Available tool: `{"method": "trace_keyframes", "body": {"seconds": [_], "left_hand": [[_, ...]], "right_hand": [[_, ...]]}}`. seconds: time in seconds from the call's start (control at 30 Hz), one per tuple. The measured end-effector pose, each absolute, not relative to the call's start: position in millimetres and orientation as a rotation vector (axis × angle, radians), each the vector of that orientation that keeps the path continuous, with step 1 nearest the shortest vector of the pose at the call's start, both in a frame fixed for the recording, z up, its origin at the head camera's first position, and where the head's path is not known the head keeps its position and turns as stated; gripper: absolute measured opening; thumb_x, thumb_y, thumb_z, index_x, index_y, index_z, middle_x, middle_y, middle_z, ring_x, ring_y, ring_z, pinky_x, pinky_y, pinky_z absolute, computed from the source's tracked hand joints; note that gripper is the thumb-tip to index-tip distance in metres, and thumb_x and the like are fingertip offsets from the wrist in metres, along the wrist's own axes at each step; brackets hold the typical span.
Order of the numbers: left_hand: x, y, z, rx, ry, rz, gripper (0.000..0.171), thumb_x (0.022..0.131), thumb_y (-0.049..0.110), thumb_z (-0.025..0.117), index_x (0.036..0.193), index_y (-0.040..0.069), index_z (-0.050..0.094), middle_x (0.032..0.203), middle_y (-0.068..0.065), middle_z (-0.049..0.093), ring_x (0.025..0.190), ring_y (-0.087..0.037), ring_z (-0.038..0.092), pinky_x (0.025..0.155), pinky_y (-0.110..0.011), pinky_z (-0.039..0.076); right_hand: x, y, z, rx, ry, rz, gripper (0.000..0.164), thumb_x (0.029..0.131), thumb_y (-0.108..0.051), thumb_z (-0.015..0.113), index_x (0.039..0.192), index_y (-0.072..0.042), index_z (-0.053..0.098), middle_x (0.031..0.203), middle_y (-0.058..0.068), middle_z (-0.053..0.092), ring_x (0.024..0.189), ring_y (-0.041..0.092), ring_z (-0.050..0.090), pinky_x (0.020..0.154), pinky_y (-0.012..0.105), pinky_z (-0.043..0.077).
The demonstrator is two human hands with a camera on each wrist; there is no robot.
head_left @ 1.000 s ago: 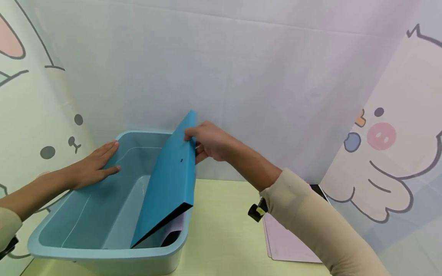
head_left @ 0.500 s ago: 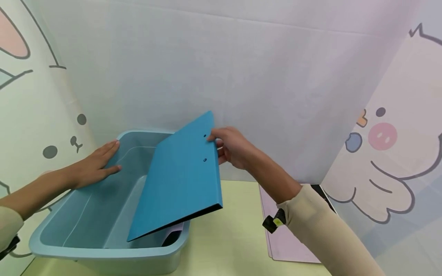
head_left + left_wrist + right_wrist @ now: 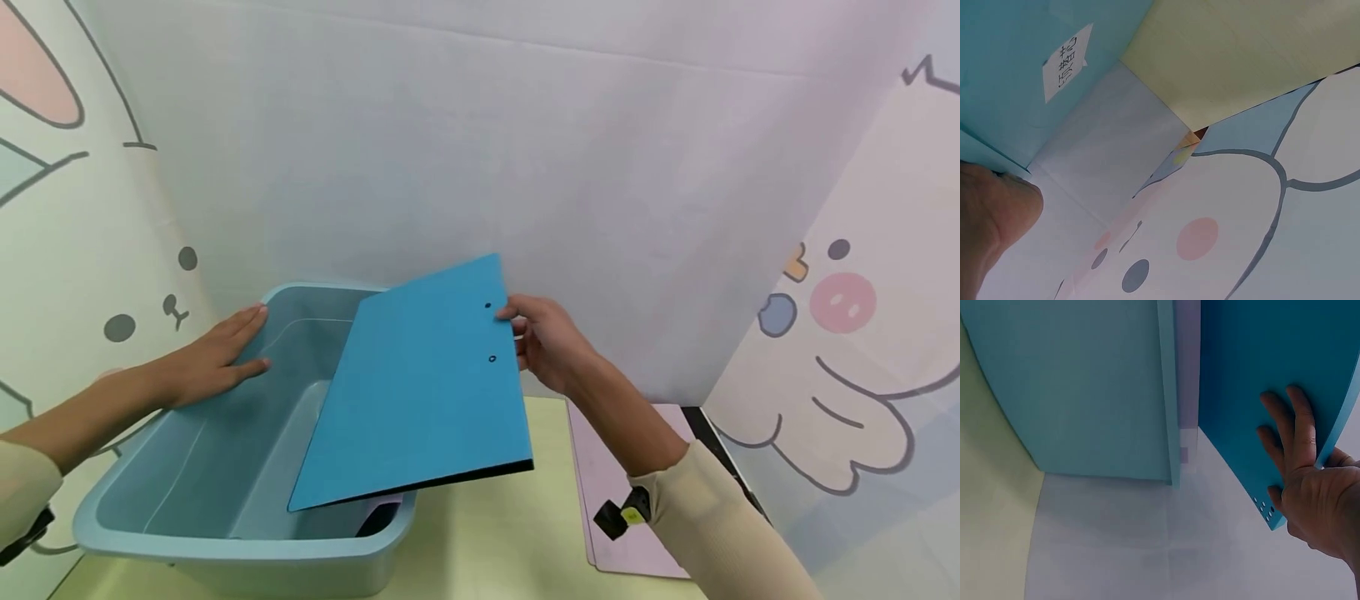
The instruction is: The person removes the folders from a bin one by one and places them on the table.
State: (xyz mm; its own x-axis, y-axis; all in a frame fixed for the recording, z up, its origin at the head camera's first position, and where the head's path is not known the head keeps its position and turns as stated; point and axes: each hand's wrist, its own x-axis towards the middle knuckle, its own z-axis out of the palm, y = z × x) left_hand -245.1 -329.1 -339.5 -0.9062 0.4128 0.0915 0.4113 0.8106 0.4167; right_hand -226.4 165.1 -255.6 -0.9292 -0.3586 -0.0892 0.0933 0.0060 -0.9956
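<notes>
"The folder (image 3: 420,392)?"
"Blue, two-holed, dark at its six-o'clock edge; pinched by the right grip (image 3: 551,343) over the tub's (image 3: 247,548) three-o'clock side."
"Since a second ago?"
"Swung farther toward three; the tub's eleven-o'clock rim is touched by the left grip (image 3: 213,362), fingers straight."

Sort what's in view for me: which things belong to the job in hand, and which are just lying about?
In the job:
Blue folder, pinched by the right hand
Pale-blue tub, the left hand resting against its side

Probably just lying about:
Pink flat items on the table
Lilac item, mostly hidden, role unclear
</notes>
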Motion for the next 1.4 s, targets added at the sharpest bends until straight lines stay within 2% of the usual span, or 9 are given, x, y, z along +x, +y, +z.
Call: {"method": "trace_keyframes", "body": {"seconds": [0.17,0.33,0.47,0.6,0.77,1.0,1.13,1.27,1.4], "left_hand": [[-245.2,-328.2,-340.7,0.675,2.996,0.673,0.097,0.115,0.03,0.063,0.177,-0.008,0.0,0.184,-0.04,0.002,0.169,-0.067,0.001,0.126,-0.093,0.012],[-245.0,-326.6,-340.2,0.674,3.002,0.655,0.096,0.115,0.031,0.063,0.177,-0.009,0.001,0.184,-0.04,0.003,0.169,-0.067,0.002,0.126,-0.093,0.013],[-244.9,-324.2,-339.3,0.664,2.995,0.658,0.097,0.115,0.032,0.063,0.177,-0.008,0.0,0.184,-0.039,0.002,0.17,-0.067,0.001,0.126,-0.093,0.012],[-244.7,-322.0,-338.2,0.658,2.985,0.67,0.097,0.115,0.032,0.063,0.177,-0.008,0.0,0.185,-0.039,0.001,0.17,-0.067,0.0,0.127,-0.092,0.012],[-243.5,-321.6,-336.9,0.649,2.975,0.68,0.098,0.115,0.032,0.063,0.177,-0.008,-0.001,0.185,-0.038,-0.001,0.171,-0.065,-0.002,0.129,-0.09,0.01],[-242.3,-322.1,-335.6,0.647,2.953,0.716,0.098,0.115,0.032,0.064,0.177,-0.008,-0.001,0.185,-0.038,-0.002,0.171,-0.065,-0.004,0.129,-0.089,0.009],[-242.3,-322.7,-335.6,0.647,2.955,0.709,0.098,0.115,0.033,0.064,0.177,-0.008,0.0,0.185,-0.038,-0.002,0.171,-0.064,-0.003,0.13,-0.089,0.009],[-242.7,-323.3,-336.3,0.643,2.96,0.7,0.099,0.114,0.033,0.064,0.177,-0.009,0.0,0.185,-0.038,-0.001,0.171,-0.064,-0.003,0.13,-0.089,0.008],[-243.4,-323.7,-337.1,0.643,2.968,0.693,0.099,0.114,0.032,0.065,0.177,-0.009,0.001,0.185,-0.039,0.0,0.171,-0.065,-0.002,0.129,-0.09,0.009]], "right_hand": [[-223.4,179.6,-262.7,-0.237,1.929,-2.046,0.049,0.112,-0.021,0.049,0.158,-0.007,0.037,0.078,-0.005,0.067,0.062,0.012,0.064,0.064,0.022,0.059],[-222.5,190.2,-268.3,-0.186,1.913,-2.105,0.031,0.113,-0.023,0.048,0.141,-0.011,0.051,0.085,-0.002,0.072,0.068,0.012,0.074,0.071,0.026,0.066],[-221.0,200.3,-272.4,-0.165,1.894,-2.141,0.025,0.114,-0.024,0.047,0.137,-0.017,0.055,0.087,-0.002,0.074,0.071,0.012,0.078,0.072,0.028,0.067],[-220.5,211.3,-277.2,-0.147,1.878,-2.154,0.026,0.114,-0.025,0.045,0.139,-0.021,0.052,0.086,-0.005,0.074,0.073,0.011,0.077,0.072,0.028,0.065],[-221.4,224.9,-283.7,-0.142,1.86,-2.153,0.034,0.115,-0.025,0.042,0.149,-0.022,0.044,0.095,-0.004,0.078,0.079,0.01,0.08,0.075,0.027,0.067],[-218.6,247.7,-290.8,-0.182,1.837,-2.171,0.027,0.116,-0.025,0.038,0.142,-0.022,0.044,0.087,-0.005,0.076,0.074,0.008,0.081,0.072,0.026,0.068],[-215.1,260.0,-291.6,-0.185,1.812,-2.19,0.027,0.118,-0.025,0.036,0.143,-0.021,0.043,0.09,-0.004,0.076,0.076,0.009,0.082,0.073,0.026,0.068],[-211.8,271.5,-292.4,-0.139,1.802,-2.218,0.026,0.117,-0.025,0.037,0.142,-0.021,0.043,0.099,-0.004,0.074,0.083,0.009,0.082,0.074,0.025,0.068],[-209.0,285.2,-293.7,-0.12,1.824,-2.216,0.028,0.117,-0.026,0.038,0.145,-0.023,0.04,0.116,-0.003,0.07,0.093,0.008,0.082,0.079,0.026,0.069]]}}
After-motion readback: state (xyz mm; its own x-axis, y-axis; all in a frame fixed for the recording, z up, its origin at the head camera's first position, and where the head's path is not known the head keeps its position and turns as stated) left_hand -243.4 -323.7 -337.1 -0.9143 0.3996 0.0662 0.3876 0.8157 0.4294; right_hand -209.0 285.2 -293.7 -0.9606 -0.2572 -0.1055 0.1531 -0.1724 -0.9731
